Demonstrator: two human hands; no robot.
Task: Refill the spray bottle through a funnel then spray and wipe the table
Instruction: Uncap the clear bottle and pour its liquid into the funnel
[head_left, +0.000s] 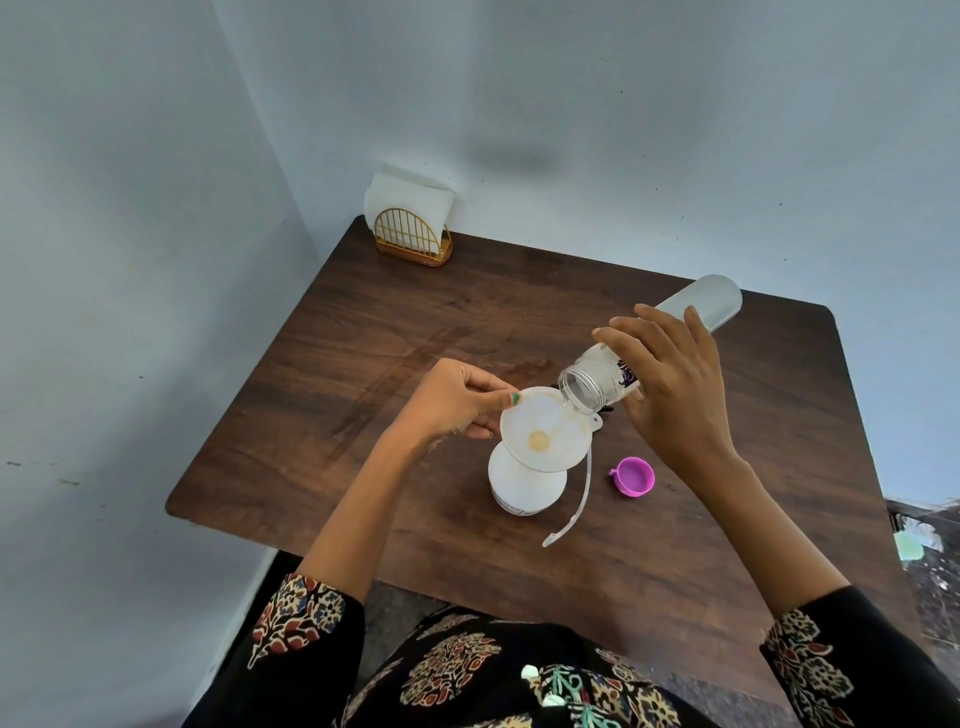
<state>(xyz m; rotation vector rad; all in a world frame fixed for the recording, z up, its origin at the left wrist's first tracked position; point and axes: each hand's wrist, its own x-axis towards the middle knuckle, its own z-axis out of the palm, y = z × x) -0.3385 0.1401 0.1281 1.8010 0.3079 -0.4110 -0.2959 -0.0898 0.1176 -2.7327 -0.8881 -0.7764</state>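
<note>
Far left corner of table: napkins upright in gold holder. Left hand curled, thumb and fingers pinching rim of funnel. Funnel seated in mouth of white spray bottle, upright near table's middle. Dip tube lying just beside bottle. Pink cap to its right, on table. Right hand wrapped round clear bottle, tilted, open mouth over funnel's rim.
</note>
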